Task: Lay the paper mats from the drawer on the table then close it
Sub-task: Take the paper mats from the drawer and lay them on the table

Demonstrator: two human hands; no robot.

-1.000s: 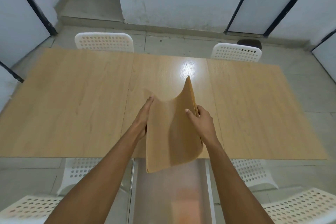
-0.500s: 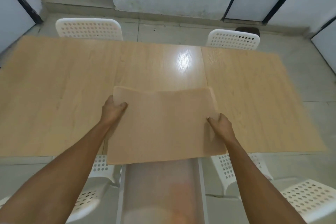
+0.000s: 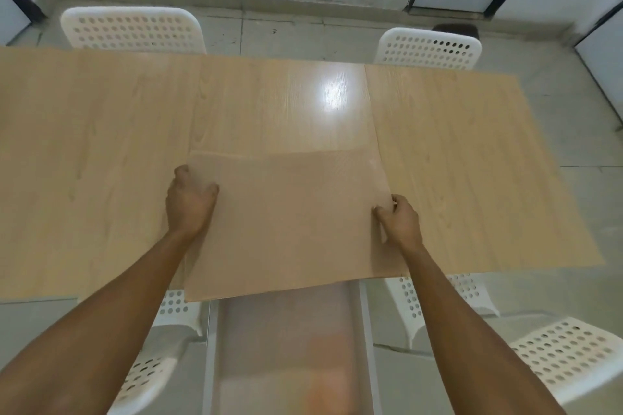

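Your left hand [image 3: 190,204] and right hand [image 3: 399,221] have fingers clamped on the paper mats [image 3: 290,222], lying over the surface's [image 3: 101,145] near edge above the open drawer [image 3: 286,354].

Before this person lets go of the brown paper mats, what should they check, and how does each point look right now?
1. Left hand grips the flat tan paper mats at the left edge: ok.
2. Right hand pinches the right edge: ok.
3. Mats fully over the light wooden table: not ok, the near edge overhangs.
4. Mats lying flat on the table: cannot tell.
5. How many mats are in the stack: cannot tell.
6. Translucent white drawer closed: not ok, it is pulled out.
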